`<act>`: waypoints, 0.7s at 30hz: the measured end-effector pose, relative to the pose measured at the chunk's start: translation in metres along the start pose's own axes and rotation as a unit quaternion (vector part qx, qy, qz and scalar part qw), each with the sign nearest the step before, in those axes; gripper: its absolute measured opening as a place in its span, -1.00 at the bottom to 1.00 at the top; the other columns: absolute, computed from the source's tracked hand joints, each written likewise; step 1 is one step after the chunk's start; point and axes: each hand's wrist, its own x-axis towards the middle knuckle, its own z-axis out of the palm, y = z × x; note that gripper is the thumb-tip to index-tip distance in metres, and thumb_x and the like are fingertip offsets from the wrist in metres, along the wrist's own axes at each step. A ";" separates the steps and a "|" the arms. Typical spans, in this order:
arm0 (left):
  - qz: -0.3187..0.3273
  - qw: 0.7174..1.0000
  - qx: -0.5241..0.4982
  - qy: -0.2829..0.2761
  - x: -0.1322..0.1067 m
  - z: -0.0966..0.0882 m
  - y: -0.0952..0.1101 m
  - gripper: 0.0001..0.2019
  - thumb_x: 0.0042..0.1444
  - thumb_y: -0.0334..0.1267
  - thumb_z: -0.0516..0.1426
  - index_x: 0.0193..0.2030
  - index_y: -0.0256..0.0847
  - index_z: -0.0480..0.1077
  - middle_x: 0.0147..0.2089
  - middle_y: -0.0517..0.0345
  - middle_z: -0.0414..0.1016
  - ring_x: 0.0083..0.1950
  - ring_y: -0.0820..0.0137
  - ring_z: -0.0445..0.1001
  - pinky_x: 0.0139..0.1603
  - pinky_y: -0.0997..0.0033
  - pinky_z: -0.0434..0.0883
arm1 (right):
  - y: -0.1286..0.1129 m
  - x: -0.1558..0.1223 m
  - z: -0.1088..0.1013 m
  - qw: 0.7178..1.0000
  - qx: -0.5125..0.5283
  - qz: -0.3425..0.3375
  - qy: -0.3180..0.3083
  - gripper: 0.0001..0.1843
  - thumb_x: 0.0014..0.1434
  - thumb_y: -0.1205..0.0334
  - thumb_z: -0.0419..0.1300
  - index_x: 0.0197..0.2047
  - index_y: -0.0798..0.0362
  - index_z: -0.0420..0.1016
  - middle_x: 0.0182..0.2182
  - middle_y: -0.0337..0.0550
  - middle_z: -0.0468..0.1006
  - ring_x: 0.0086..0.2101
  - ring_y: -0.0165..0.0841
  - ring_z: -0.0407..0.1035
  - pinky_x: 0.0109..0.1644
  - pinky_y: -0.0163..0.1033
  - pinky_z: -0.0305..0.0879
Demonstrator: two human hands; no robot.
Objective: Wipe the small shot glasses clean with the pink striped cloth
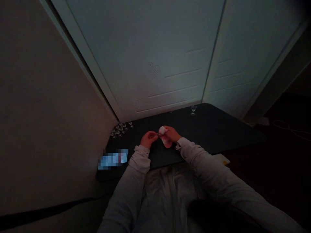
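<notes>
Left hand [147, 140] pinched on a small thing [157, 133], maybe a glass stem, too dim to be sure; right hand [173, 134] clamped on a pink-white cloth [166, 142]. Both close together, over the table [218, 129], mid near edge. Risk: small thing could slip if the pinch loosens or the cloth tugs; poor light makes it likelier. A sleeve swing left could topple the glasses [119, 129] bunched at far left corner. Lone glass [193, 110] near far edge. Contents: none made out, too dark.
</notes>
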 end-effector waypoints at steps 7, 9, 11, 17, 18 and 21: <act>0.094 0.988 0.121 0.026 -0.006 0.004 0.003 -0.78 -0.31 -0.40 0.20 -0.41 -0.23 0.34 -0.36 0.16 0.35 -0.28 0.47 0.33 -0.14 0.42 0.26 | -0.006 -0.001 0.002 0.997 0.054 0.050 -0.017 -0.84 -0.14 0.28 -0.08 -0.51 0.11 0.28 -0.61 -0.27 0.34 -0.65 -0.53 0.15 -0.62 -0.43 0.04; 0.116 0.982 0.146 0.037 -0.008 0.006 0.003 -0.77 -0.30 -0.39 0.20 -0.39 -0.21 0.35 -0.33 0.15 0.35 -0.26 0.47 0.33 -0.11 0.44 0.24 | -0.007 -0.001 0.001 0.998 0.051 0.041 -0.011 -0.83 -0.14 0.30 -0.08 -0.51 0.12 0.29 -0.61 -0.26 0.34 -0.63 -0.53 0.15 -0.59 -0.42 0.06; 0.114 0.984 0.136 0.037 -0.007 0.007 0.003 -0.68 -0.32 -0.38 0.22 -0.32 -0.20 0.32 -0.31 0.14 0.35 -0.26 0.46 0.34 -0.13 0.44 0.26 | -0.006 0.000 0.000 0.999 0.038 0.034 -0.001 -0.83 -0.14 0.31 -0.08 -0.50 0.12 0.31 -0.60 -0.25 0.36 -0.60 -0.52 0.18 -0.55 -0.41 0.10; -0.100 0.994 -0.042 0.007 -0.001 0.004 0.007 -0.57 -0.08 -0.07 0.04 -0.10 -0.24 0.12 -0.43 0.11 0.37 -0.47 0.43 0.41 -0.42 0.38 0.37 | -0.002 -0.001 -0.001 1.000 0.010 0.005 0.003 -0.83 -0.12 0.31 -0.07 -0.50 0.11 0.33 -0.54 -0.23 0.40 -0.53 -0.49 0.23 -0.47 -0.39 0.14; -0.136 0.989 -0.061 -0.008 -0.001 0.002 0.009 -0.58 -0.02 0.00 -0.05 -0.12 -0.28 0.13 -0.47 0.08 0.38 -0.50 0.42 0.40 -0.48 0.40 0.36 | -0.003 -0.002 -0.001 1.000 0.014 -0.004 -0.003 -0.82 -0.12 0.31 -0.07 -0.50 0.11 0.33 -0.53 -0.23 0.40 -0.51 -0.48 0.24 -0.45 -0.39 0.16; -0.219 0.970 -0.075 -0.077 -0.002 -0.001 0.015 -0.47 0.01 0.11 -0.26 -0.21 -0.34 0.18 -0.54 0.02 0.39 -0.61 0.43 0.37 -0.65 0.48 0.29 | -0.006 -0.004 0.000 0.999 0.037 -0.005 -0.026 -0.83 -0.11 0.31 -0.06 -0.48 0.11 0.33 -0.51 -0.22 0.41 -0.49 -0.47 0.26 -0.43 -0.38 0.17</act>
